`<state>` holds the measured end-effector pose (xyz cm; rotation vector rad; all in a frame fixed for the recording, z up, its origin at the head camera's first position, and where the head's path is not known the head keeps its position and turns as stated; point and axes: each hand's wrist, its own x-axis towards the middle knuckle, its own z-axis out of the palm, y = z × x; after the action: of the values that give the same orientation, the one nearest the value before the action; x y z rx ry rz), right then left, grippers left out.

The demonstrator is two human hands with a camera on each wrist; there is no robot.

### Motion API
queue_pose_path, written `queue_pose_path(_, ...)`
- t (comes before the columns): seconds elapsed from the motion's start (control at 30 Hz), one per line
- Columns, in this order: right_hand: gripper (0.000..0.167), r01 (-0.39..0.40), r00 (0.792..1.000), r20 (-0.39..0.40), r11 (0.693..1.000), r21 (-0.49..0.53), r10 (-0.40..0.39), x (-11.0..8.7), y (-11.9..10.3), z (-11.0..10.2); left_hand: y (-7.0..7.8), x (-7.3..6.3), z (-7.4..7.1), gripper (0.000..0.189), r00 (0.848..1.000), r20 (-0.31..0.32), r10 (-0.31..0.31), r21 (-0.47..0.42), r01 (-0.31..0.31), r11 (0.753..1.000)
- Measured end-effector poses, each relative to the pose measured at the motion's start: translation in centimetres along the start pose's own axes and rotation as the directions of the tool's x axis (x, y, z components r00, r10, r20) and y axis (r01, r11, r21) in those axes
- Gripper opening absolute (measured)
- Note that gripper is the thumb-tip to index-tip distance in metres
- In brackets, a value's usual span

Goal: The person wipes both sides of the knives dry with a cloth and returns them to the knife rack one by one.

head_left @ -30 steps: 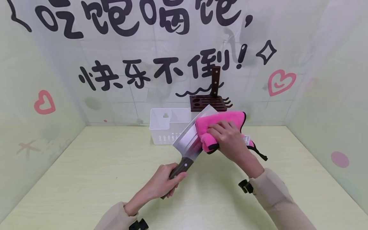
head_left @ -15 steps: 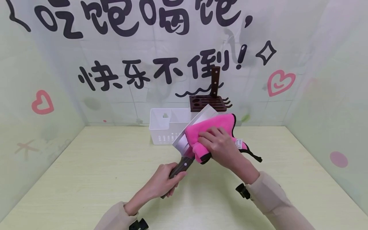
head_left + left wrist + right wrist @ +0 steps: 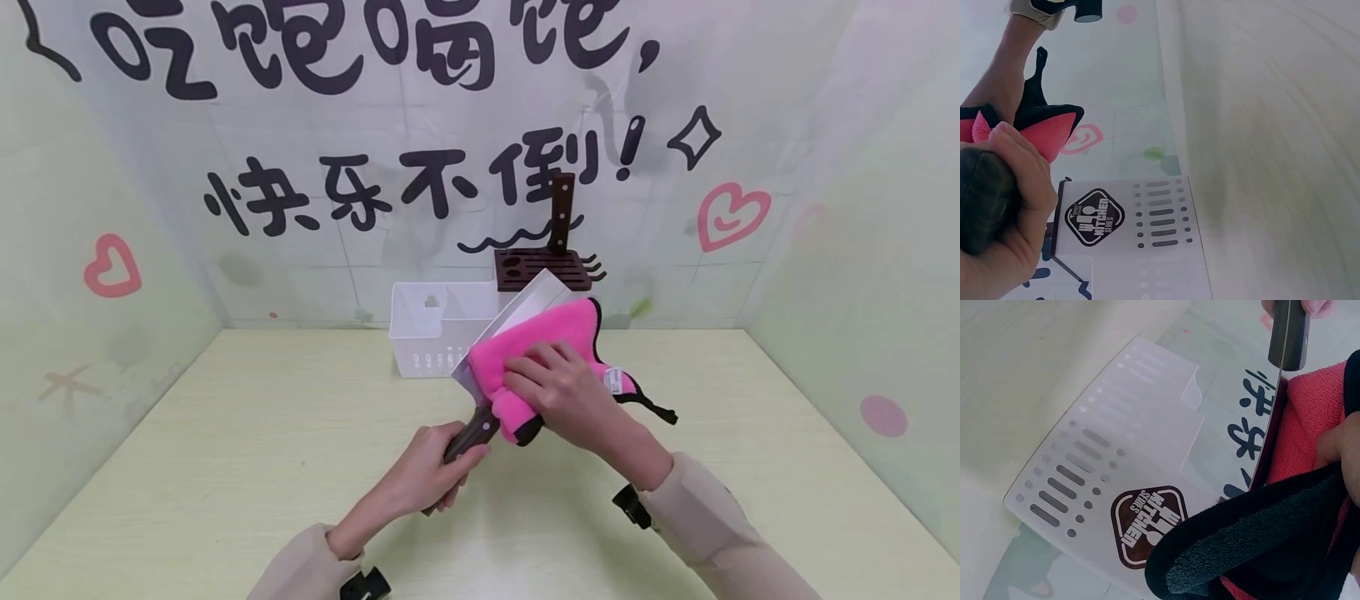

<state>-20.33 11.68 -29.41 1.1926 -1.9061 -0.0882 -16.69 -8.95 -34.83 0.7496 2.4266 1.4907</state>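
Note:
A cleaver point(image 3: 525, 307) with a broad steel blade and dark wooden handle is held up over the table, tilted with its blade end to the upper right. My left hand point(image 3: 432, 468) grips the handle, fingers wrapped round it; the left wrist view shows the handle's dark butt point(image 3: 985, 200) poking out of the fist. With my right hand point(image 3: 562, 392) I hold a folded pink cloth point(image 3: 498, 358) with black edging against the blade, covering much of its face. In the right wrist view the cloth's dark underside point(image 3: 1241, 544) hangs below the fingers.
A white slotted knife holder point(image 3: 420, 354) stands at the back of the pale table point(image 3: 225, 467). Its dark brown slotted top point(image 3: 543, 271) carries one upright wooden-handled knife point(image 3: 562, 212) and side hooks. Printed walls point(image 3: 337, 292) enclose the table at back and sides.
My right hand and the pink cloth have slid down the blade toward the handle, to the lower left. The left hand and cleaver stay nearly still.

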Motion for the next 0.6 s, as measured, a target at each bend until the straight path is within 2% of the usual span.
queue_pose_path(0.23, 0.026, 0.038, 0.999, 0.006, 0.999, 0.006, -0.038, 0.26, -0.35, -0.07, -0.06, 0.06, 0.05, 0.024, 1.000, -0.004, -0.001, -0.010, 0.001, 1.000)
queue_pose_path(0.43, 0.026, 0.061, 0.998, -0.001, 0.998, 0.015, -0.061, 0.16, -0.36, -0.01, -0.06, 0.06, 0.18, 0.026, 1.000, 0.007, 0.008, 0.022, -0.008, 1.000)
queue_pose_path(0.6, 0.027, 0.059, 0.998, 0.004, 0.998, 0.027, -0.059, 0.09, -0.36, 0.06, 0.02, 0.00, 0.25, 0.026, 1.000, 0.009, 0.011, 0.024, -0.011, 1.000)
